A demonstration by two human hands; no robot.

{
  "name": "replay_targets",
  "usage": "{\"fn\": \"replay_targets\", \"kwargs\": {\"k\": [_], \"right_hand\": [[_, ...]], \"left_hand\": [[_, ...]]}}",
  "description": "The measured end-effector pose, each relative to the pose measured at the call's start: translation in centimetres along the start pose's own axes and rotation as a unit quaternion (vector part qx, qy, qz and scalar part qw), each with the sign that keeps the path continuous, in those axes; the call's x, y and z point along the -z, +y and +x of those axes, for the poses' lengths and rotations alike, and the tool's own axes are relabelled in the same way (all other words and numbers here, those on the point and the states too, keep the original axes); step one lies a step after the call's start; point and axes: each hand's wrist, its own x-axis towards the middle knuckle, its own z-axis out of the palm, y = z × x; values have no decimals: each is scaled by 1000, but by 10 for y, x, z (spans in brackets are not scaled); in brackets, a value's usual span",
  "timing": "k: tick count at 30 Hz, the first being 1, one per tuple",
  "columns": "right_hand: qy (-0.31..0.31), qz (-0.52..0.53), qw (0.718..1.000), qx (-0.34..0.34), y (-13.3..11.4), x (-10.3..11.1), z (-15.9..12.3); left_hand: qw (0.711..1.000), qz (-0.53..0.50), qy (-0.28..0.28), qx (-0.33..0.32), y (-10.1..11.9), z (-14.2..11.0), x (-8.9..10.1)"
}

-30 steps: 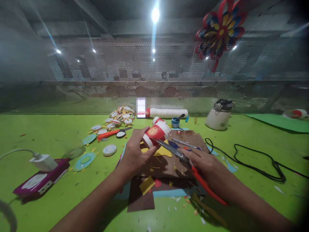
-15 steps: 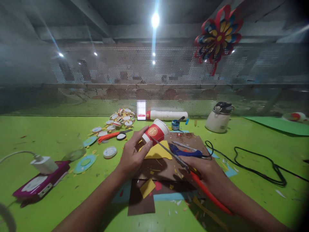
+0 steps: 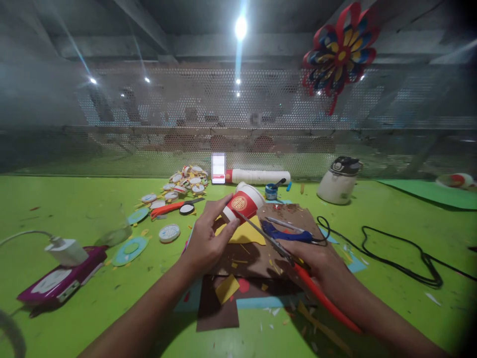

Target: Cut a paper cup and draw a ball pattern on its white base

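Observation:
My left hand (image 3: 206,239) grips a red and white paper cup (image 3: 244,202) lying on its side, rim pointing away from me. My right hand (image 3: 316,261) is closed on the red handles of a pair of scissors (image 3: 276,244), whose blades point up and left, their tips touching the cup. Under the cup lie a yellow paper piece (image 3: 248,233) and a brown card sheet (image 3: 257,258). Blue-handled scissors (image 3: 286,233) rest on the brown sheet just beyond my right hand.
On the green table (image 3: 74,298): a heap of round paper discs (image 3: 184,181), a red cutter (image 3: 167,209), a phone (image 3: 218,168), a white tube (image 3: 259,176), a small blue pot (image 3: 271,191), a white jug (image 3: 340,181), a black cable (image 3: 395,251), a purple charger (image 3: 59,278). A paper flower (image 3: 341,49) hangs on the mesh.
The cup tilted slightly in my left hand as my right hand drew back toward me with the red scissors, uncovering the blue scissors. The blade tips stay at the cup.

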Motion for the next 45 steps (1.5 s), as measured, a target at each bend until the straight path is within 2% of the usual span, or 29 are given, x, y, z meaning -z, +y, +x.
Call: {"fn": "replay_targets", "kwargs": {"k": [12, 18, 21, 26, 31, 35, 39, 42, 45], "right_hand": [[29, 57, 998, 8, -16, -2, 3], [25, 21, 999, 8, -11, -4, 2], [32, 9, 999, 8, -7, -6, 2], [45, -12, 999, -8, -5, -6, 2], [30, 13, 999, 13, -6, -5, 1], [13, 43, 999, 23, -4, -3, 1], [9, 24, 1000, 7, -4, 1, 1], [-13, 31, 999, 2, -6, 3, -1], [-14, 43, 999, -8, -7, 2, -1]], "left_hand": [[999, -21, 31, 29, 1, -1, -4], [994, -76, 25, 81, 2, 4, 1], [985, -112, 26, 125, 2, 8, 6], [962, -202, -22, 182, 2, 14, 10], [938, -282, -7, 201, 6, 17, 15], [922, -323, -28, 214, 10, 16, 18], [907, -351, -53, 227, 14, 14, 17], [904, -361, -52, 223, 16, 14, 16], [909, -359, -26, 210, 15, 14, 15]]}}
